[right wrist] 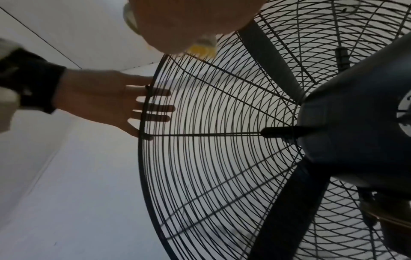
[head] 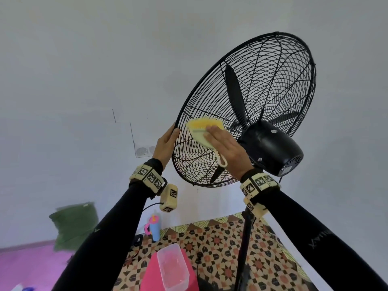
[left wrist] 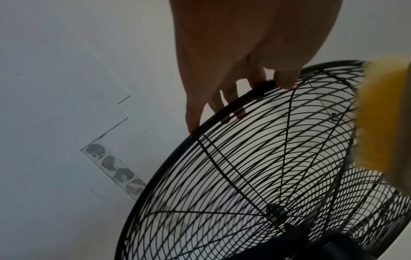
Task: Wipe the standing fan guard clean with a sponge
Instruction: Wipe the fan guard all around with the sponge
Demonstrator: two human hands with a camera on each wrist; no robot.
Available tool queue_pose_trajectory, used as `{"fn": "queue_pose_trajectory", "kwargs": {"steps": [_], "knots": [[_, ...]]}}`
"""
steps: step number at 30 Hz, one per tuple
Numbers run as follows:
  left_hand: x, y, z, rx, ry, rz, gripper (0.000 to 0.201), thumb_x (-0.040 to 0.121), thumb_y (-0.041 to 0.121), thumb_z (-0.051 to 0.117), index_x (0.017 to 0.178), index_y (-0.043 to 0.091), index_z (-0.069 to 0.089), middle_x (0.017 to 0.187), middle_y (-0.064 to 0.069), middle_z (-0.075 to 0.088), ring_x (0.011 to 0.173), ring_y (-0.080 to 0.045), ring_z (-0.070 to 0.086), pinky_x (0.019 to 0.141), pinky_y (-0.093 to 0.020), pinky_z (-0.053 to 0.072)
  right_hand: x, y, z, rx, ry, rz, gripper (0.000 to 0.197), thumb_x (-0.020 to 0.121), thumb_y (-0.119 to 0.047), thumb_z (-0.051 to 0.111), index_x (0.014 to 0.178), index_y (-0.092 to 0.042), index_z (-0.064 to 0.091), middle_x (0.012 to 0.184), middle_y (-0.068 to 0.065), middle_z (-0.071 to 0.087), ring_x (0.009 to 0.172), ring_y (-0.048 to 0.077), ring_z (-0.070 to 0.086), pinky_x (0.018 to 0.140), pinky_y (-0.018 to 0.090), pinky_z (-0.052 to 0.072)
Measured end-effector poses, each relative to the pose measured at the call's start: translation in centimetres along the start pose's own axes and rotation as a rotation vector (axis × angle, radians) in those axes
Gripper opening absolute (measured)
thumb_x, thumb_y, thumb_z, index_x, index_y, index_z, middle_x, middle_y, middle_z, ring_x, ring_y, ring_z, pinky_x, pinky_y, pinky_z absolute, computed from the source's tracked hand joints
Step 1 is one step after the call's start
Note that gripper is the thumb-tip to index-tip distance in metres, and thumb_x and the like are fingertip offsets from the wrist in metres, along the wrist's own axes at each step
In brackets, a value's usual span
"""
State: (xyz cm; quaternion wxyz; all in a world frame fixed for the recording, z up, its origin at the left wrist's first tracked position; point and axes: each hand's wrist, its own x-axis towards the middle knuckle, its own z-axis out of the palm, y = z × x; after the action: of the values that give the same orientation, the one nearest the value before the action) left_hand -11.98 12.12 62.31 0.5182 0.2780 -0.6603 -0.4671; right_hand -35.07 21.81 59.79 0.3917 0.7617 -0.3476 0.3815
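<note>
pressing with flat, straight fingers, our right hand [head: 225, 149] holds a yellow sponge [head: 202, 131] against the back of the black fan guard [head: 262, 85], low on its left side and just left of the motor housing [head: 273, 148]. our left hand [head: 167, 143] steadies the guard's outer rim, palm on the ring and fingers reaching over onto the front wires, thumb on our side. below us, the fan's pole [head: 243, 253] stands on a patterned floor [head: 220, 244] beside a clear tub [head: 172, 267] on a pink stool [head: 151, 276], with a blue cup [head: 154, 227] near the wall [head: 84, 59].
</note>
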Motion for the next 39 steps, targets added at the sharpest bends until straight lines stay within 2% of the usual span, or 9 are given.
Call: {"fn": "queue_pose_trajectory", "kwargs": {"steps": [7, 14, 19, 22, 26, 29, 34, 36, 39], "knots": [[-0.1, 0.4, 0.0, 0.019, 0.007, 0.004, 0.046, 0.104, 0.045, 0.054, 0.148, 0.032, 0.052, 0.146, 0.01, 0.058, 0.138, -0.009, 0.049, 0.118, -0.053, 0.038, -5.2, -0.4, 3.6, -0.019, -0.425, -0.197, 0.102, 0.075, 0.022, 0.071, 0.16, -0.014, 0.027, 0.164, 0.011, 0.032, 0.153, 0.026, 0.028, 0.124, 0.049, 0.027], [-0.2, 0.4, -0.1, 0.027, 0.022, -0.003, 0.047, 0.105, 0.042, 0.053, 0.15, 0.027, 0.052, 0.148, 0.003, 0.057, 0.138, -0.011, 0.05, 0.118, -0.053, 0.038, 1.3, 0.2, 0.3, -0.036, 0.056, -0.022, 0.073, 0.088, 0.016, 0.062, 0.153, -0.01, 0.038, 0.16, 0.015, 0.039, 0.148, 0.032, 0.039, 0.113, 0.053, 0.044], [-0.2, 0.5, -0.1, 0.026, 0.028, -0.008, 0.045, 0.106, 0.04, 0.052, 0.148, 0.025, 0.054, 0.146, 0.005, 0.059, 0.133, -0.008, 0.052, 0.117, -0.052, 0.039, -3.2, -1.0, 3.2, -0.059, -0.281, -0.152, 0.081, 0.088, 0.014, 0.059, 0.158, -0.017, 0.034, 0.164, 0.011, 0.033, 0.153, 0.029, 0.029, 0.121, 0.052, 0.033], [-0.2, 0.7, 0.2, 0.045, 0.023, -0.002, 0.044, 0.107, 0.039, 0.051, 0.148, 0.025, 0.054, 0.144, 0.005, 0.06, 0.127, -0.004, 0.055, 0.117, -0.052, 0.039, -4.4, -1.6, 3.4, 0.017, -0.371, -0.197, 0.085, 0.082, 0.013, 0.069, 0.155, -0.016, 0.038, 0.16, 0.012, 0.041, 0.146, 0.029, 0.041, 0.116, 0.048, 0.04], [0.2, 0.9, 0.2, 0.176, 0.014, 0.024, 0.069, 0.094, 0.07, 0.05, 0.147, 0.026, 0.051, 0.14, 0.006, 0.06, 0.127, -0.01, 0.056, 0.117, -0.048, 0.039, -1.4, -3.2, -0.2, 0.215, 0.044, 0.298, 0.062, 0.094, -0.003, 0.06, 0.151, -0.011, 0.04, 0.123, 0.016, 0.06, 0.106, 0.016, 0.062, 0.073, 0.038, 0.064], [0.6, 1.3, 0.8, 0.382, 0.014, 0.097, 0.094, 0.078, 0.086, 0.047, 0.15, 0.026, 0.043, 0.139, 0.002, 0.058, 0.124, -0.017, 0.054, 0.108, -0.039, 0.04, 1.6, -3.5, -3.4, 0.526, 0.392, 0.836, 0.061, 0.092, 0.001, 0.061, 0.148, -0.018, 0.044, 0.09, -0.008, 0.064, 0.07, 0.004, 0.064, 0.056, 0.027, 0.06], [1.4, 1.1, 1.4, 0.485, 0.04, 0.107, 0.103, 0.071, 0.094, 0.046, 0.149, 0.026, 0.043, 0.135, -0.002, 0.059, 0.12, -0.021, 0.056, 0.103, -0.039, 0.042, 1.8, -4.3, -4.2, 0.943, 0.681, 1.212, 0.02, 0.093, -0.001, 0.068, 0.095, -0.008, 0.049, 0.105, 0.008, 0.067, 0.083, 0.029, 0.076, 0.068, 0.045, 0.064], [1.5, 1.0, 1.4, 0.494, 0.051, 0.101, 0.104, 0.071, 0.094, 0.046, 0.149, 0.025, 0.043, 0.135, -0.002, 0.058, 0.12, -0.022, 0.056, 0.104, -0.041, 0.044, 1.7, -4.7, -3.7, 1.11, 0.747, 1.218, 0.024, 0.096, -0.006, 0.068, 0.09, -0.008, 0.045, 0.119, 0.02, 0.066, 0.092, 0.039, 0.075, 0.077, 0.046, 0.064], [1.6, 0.9, 1.3, 0.493, 0.063, 0.098, 0.104, 0.072, 0.093, 0.047, 0.149, 0.022, 0.042, 0.136, -0.004, 0.057, 0.12, -0.023, 0.056, 0.105, -0.045, 0.046, 2.7, -5.4, -3.0, 1.132, 0.716, 1.156, 0.02, 0.099, -0.007, 0.064, 0.093, -0.007, 0.045, 0.124, 0.013, 0.062, 0.097, 0.034, 0.075, 0.075, 0.041, 0.065]]}}
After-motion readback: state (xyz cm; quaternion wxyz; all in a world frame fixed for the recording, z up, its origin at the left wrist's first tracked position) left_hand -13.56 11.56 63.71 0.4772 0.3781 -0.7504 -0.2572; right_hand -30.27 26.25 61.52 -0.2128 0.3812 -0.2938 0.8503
